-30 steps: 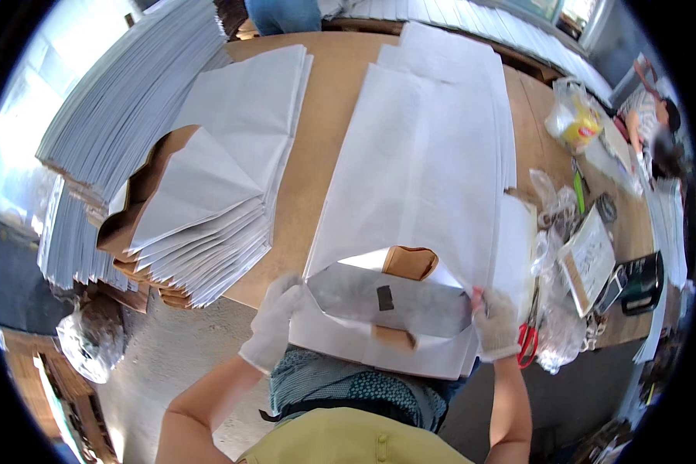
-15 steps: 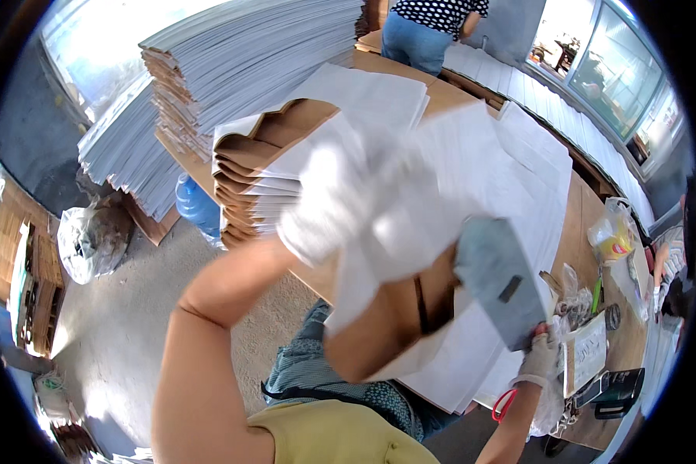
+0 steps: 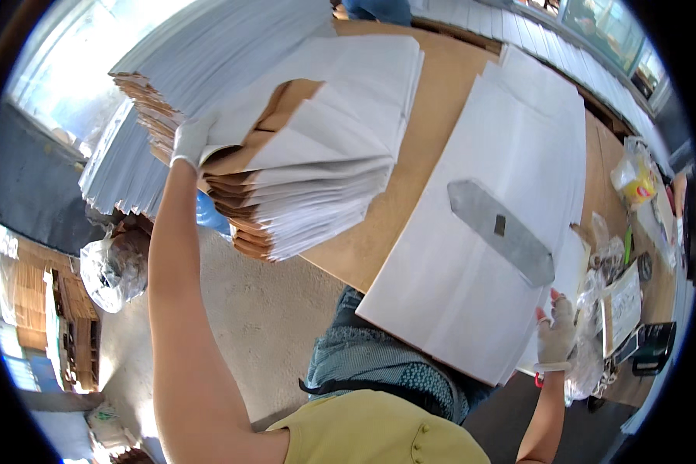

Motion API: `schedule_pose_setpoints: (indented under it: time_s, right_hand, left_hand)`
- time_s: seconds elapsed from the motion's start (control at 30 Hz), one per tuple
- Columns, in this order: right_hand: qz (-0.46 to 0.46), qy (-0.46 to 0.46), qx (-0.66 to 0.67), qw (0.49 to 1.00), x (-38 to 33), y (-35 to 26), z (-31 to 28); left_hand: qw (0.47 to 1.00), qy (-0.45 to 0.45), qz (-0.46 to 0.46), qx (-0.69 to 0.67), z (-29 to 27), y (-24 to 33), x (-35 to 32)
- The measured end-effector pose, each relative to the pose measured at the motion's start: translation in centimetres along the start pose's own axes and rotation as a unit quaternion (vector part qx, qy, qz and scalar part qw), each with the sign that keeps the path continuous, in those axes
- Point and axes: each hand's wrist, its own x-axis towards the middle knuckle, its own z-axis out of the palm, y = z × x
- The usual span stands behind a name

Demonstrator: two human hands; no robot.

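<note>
Head view — left hand (image 3: 189, 141) on folded bag stack (image 3: 301, 155).

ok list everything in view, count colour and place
folded bags: one pile, white and brown, table's left edge
flat sheets: one stack, white, middle of table
grey template: one, on the flat sheets
far stacks: several, white, upper left
table: one, tan wood
clutter: plastic bags and small tools, right edge, count unclear
tied sack: one, clear plastic, on the floor at left
left hand: white glove, on the top folded bag
right hand: white glove, at the sheets' near right corner
</note>
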Motion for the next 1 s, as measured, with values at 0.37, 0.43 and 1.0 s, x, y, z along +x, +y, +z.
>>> schedule_pose_setpoints:
  time_s: [0.37,0.43,1.0]
  right_hand:
    - [-0.246,-0.246,-0.266,0.899,-9.3,-4.7,-4.7]
    - [-0.324,-0.243,-0.257,0.877,-8.4,-4.4,-4.7]
    - [0.197,0.180,0.227,0.937,1.4,-0.4,4.1]
  left_hand:
    - [0.888,-0.216,0.394,0.101,10.8,19.4,-27.9]
    - [0.798,-0.373,0.471,0.050,17.1,21.3,-27.9]
    - [0.961,-0.199,0.176,0.075,30.7,18.4,-32.0]
